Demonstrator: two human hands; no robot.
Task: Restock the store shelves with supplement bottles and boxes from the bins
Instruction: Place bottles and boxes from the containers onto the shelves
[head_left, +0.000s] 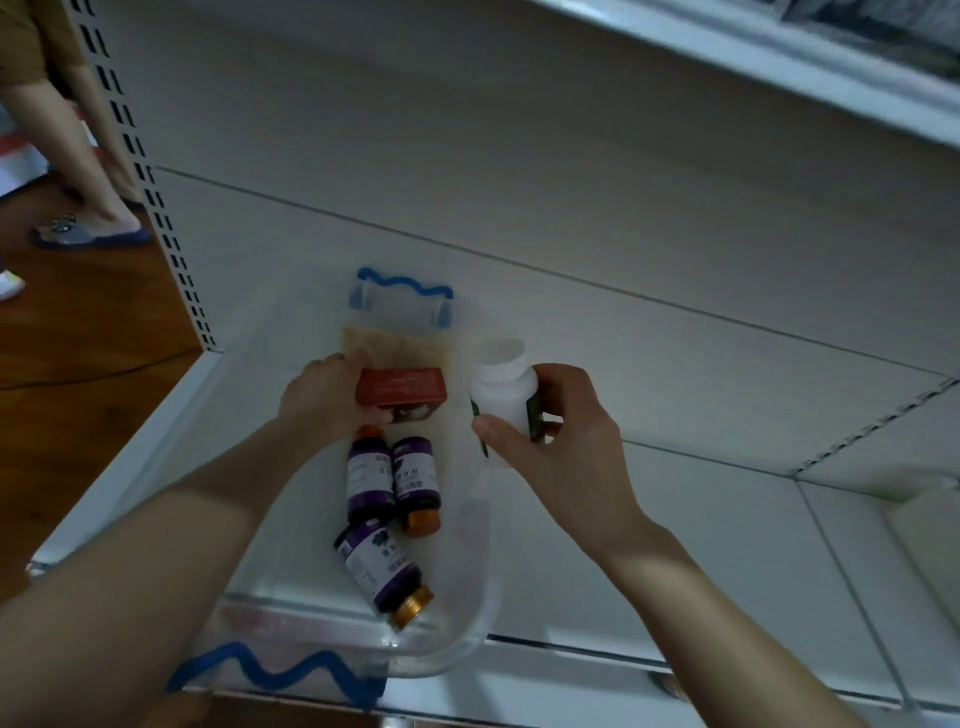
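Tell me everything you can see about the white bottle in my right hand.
The white bottle looks like opaque plastic, with a wide white cap on and a dark green label round its lower body, print unreadable. It is held roughly upright, slightly tilted, at the right of the clear bin. Only the right hand touches it: thumb in front, fingers curled behind.

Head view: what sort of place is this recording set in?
Most likely a shop aisle: white metal shelf with a slotted upright, a clear bin of purple-label bottles resting on it, and the right hand holding a white bottle.
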